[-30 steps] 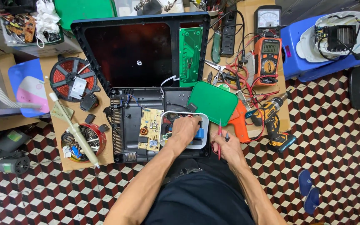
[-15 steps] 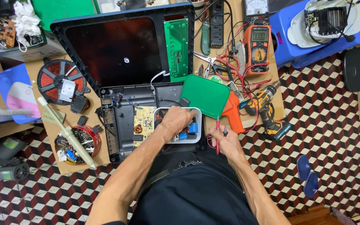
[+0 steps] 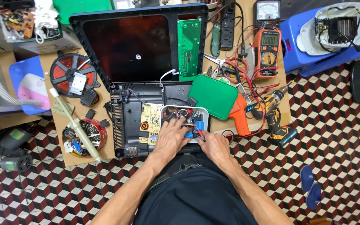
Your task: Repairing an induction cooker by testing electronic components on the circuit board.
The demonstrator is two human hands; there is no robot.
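The black opened appliance [image 3: 146,83] fills the cardboard-covered bench, its lid's far edge cut off by the frame. In its base sits a yellow circuit board [image 3: 151,123], beside a small white parts tray [image 3: 188,121] largely hidden by the hands. The left hand [image 3: 171,139] lies in the tray, fingers spread loosely over small blue parts. The right hand [image 3: 213,146] pinches a thin red-handled tool [image 3: 200,134] at the tray's edge; its tip is hard to make out.

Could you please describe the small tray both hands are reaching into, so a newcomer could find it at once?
Start at the big black appliance case lying open mid-table. At its near right corner sits a white tray of small parts, under the left hand and right hand. It alone is white and rounded, beside the green lid.
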